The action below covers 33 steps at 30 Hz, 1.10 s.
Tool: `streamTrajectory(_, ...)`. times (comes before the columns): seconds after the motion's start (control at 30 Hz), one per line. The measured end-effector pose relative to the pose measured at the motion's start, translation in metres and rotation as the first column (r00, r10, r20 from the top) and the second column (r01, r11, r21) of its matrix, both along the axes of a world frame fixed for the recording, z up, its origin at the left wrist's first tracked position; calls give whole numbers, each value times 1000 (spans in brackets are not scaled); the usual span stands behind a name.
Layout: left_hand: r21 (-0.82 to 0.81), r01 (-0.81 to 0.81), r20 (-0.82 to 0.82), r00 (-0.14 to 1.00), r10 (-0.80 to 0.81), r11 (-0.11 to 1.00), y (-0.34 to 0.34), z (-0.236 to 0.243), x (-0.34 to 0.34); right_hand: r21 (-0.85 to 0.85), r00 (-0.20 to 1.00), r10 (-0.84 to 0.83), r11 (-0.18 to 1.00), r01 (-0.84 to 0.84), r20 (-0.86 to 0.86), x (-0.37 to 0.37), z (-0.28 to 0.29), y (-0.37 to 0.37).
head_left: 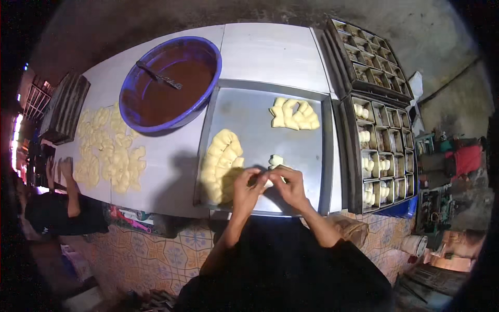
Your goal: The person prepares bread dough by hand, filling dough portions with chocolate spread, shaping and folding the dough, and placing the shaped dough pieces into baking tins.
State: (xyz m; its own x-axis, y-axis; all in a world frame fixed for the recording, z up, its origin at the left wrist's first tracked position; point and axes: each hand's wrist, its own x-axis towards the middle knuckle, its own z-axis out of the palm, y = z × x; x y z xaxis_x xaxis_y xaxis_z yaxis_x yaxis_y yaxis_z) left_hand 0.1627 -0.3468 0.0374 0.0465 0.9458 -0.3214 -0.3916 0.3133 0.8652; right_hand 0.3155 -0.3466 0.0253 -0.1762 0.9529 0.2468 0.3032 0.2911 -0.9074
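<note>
Patterned tile floor (pixel 176 255) under a white table (pixel 270 52), with a big metal tray (pixel 249 114) on it. Clock face centred on the hands, ok? Left hand (pixel 246 190) and right hand (pixel 291 188) meet over the tray's near edge, fingertips pinching a small pale dough piece (pixel 268 183) between them, partly hidden by the fingers. One little dough lump (pixel 276 159) sits just beyond at 12. Bigger dough cluster (pixel 294 114) at 1, long dough pile (pixel 222 156) around 10, both on the tray. Blue-purple tub (pixel 219 67) with brown stuff inside is at 10-11, loads more dough (pixel 106 151) past 9. Divided mould rack (pixel 355 171) at 2-3, some cells holding dough.
</note>
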Motion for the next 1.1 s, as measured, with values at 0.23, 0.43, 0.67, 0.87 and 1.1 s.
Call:
streamTrajectory(0.23,343,281,-213,953,-217,896,5,-11,-8,-649,880,84,643,-406,-467,18,-12,12)
streamTrajectory(0.43,195,-108,-82,989,126,975,13,-41,1,-349,999,22,937,-10,28,35,-18,49)
streamTrajectory(0.67,-432,164,108,986,-129,887,34,-76,14,-82,947,-188,973,216,261,40,-73,70)
streamTrajectory(0.87,-429,160,241,969,-58,889,32,-89,27,-257,938,25,964,69,347,40,-61,69)
streamTrajectory(1.1,-485,7,108,993,51,874,35,-60,35,214,702,-367,930,300,610,-1,-104,45)
